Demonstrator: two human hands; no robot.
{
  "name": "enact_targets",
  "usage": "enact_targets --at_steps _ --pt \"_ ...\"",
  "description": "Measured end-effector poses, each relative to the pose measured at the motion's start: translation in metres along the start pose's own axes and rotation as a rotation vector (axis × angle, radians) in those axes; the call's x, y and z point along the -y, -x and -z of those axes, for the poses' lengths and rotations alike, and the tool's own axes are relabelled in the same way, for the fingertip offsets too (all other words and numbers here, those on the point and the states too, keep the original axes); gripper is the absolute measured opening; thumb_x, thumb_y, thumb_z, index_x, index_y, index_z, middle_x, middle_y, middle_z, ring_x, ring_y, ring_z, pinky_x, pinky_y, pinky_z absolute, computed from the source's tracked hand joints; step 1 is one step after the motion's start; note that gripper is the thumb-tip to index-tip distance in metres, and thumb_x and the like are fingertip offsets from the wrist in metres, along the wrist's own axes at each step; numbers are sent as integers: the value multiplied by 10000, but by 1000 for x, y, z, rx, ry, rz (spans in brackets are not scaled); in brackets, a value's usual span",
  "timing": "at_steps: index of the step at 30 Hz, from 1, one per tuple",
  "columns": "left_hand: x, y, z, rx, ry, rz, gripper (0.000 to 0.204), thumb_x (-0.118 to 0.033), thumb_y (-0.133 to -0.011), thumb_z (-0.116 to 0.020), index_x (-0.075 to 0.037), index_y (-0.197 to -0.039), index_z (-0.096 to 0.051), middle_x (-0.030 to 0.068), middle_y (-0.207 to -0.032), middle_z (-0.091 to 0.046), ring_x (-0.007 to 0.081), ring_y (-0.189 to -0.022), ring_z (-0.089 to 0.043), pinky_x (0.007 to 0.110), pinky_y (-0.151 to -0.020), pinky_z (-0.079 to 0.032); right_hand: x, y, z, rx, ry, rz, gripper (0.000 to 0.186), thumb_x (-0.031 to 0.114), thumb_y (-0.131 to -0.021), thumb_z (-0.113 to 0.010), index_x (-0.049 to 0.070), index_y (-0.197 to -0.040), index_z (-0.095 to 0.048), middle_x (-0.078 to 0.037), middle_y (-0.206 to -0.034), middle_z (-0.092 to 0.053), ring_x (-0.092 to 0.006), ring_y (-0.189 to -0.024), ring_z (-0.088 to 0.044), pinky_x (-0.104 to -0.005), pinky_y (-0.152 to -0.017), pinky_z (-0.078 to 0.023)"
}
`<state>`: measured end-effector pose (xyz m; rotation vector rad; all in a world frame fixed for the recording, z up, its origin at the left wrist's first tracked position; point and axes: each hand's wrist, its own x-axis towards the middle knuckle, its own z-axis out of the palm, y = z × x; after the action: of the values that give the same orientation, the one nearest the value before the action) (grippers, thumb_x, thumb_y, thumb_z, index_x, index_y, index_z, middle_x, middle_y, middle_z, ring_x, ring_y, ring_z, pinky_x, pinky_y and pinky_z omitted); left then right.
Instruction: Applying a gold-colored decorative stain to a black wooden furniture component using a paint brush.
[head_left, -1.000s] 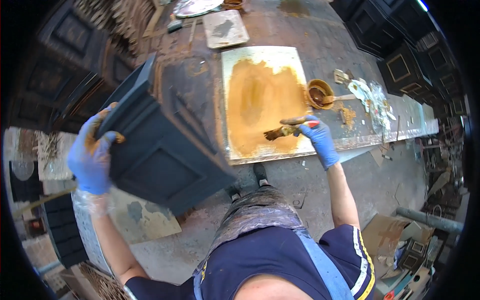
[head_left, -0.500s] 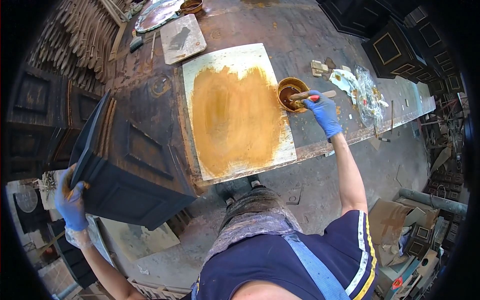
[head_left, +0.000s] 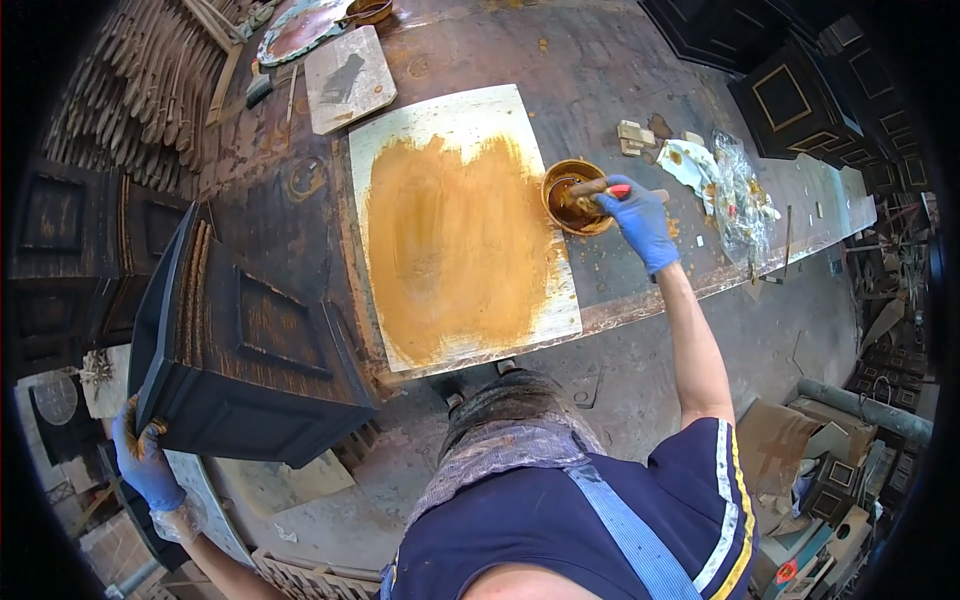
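My left hand [head_left: 145,450], in a stained blue glove, grips the lower left edge of a dark panelled wooden piece [head_left: 250,370], which is tilted at the left of the table, with rubbed streaks on one face. My gloved right hand [head_left: 642,225] holds a brush [head_left: 605,187] with a red band, its bristles down in a round pot of brown stain [head_left: 560,215]. Beside the pot lies a pale board [head_left: 460,250] covered in ochre-brown smears. A wooden stick also shows at the pot, partly behind my fingers.
The worktable [head_left: 600,80] also holds a grey square board [head_left: 345,85], a second pot [head_left: 370,12], small wood blocks [head_left: 637,137], rags and crumpled plastic [head_left: 745,210]. Dark cabinets [head_left: 785,100] stand right and left, stacked sticks [head_left: 130,100] upper left. Cardboard and scrap [head_left: 790,450] lie lower right.
The dark piece has swung down and leftward with my left hand, showing more of its streaked face. My right hand has moved the brush from over the smeared board into the pot.
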<state>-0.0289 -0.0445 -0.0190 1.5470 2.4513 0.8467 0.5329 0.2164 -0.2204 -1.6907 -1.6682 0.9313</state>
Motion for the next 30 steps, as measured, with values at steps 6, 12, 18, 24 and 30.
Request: enact_targets --at_steps 6,12,18,24,30 --pt "6 10 4 -91 -36 -72 475 -321 -818 -535 61 -1089 -452 123 -1030 -514 174 -865 -519 242 -761 -419 14 -2 11 -8 91 32 220 97 -719 -641 40 -923 -580 -85 -752 -617 -97 -675 -570 -226 -611 -454" --pt "-9 -6 2 -26 -60 -9 374 -201 -796 -568 45 -1058 -467 99 -993 -505 164 -907 -491 252 -804 -386 0 -5 6 -208 -16 195 216 77 -721 -646 46 -927 -590 -24 -792 -610 -55 -702 -521 -210 -630 -441" --pt "-16 -4 11 10 -45 50 342 -97 -796 -539 25 -1104 -456 103 -1048 -493 171 -958 -473 264 -843 -371 8 6 4 -192 29 268 213 67 -721 -644 59 -926 -588 -13 -782 -608 -64 -700 -517 -209 -624 -439" --pt "1 1 9 -76 -146 9 337 -151 -827 -519 38 -1102 -470 138 -1116 -478 205 -1039 -448 293 -898 -337 4 16 -3 -4 -19 208 193 79 -722 -649 72 -907 -595 -11 -759 -608 -48 -683 -511 -211 -615 -441" --pt "21 0 9 -149 -278 -68 306 -149 -832 -502 38 -1073 -484 155 -1126 -472 225 -1064 -443 286 -897 -331 39 26 11 59 216 -25 186 107 -762 -602 61 -940 -581 -61 -827 -616 -86 -743 -551 -228 -645 -454"
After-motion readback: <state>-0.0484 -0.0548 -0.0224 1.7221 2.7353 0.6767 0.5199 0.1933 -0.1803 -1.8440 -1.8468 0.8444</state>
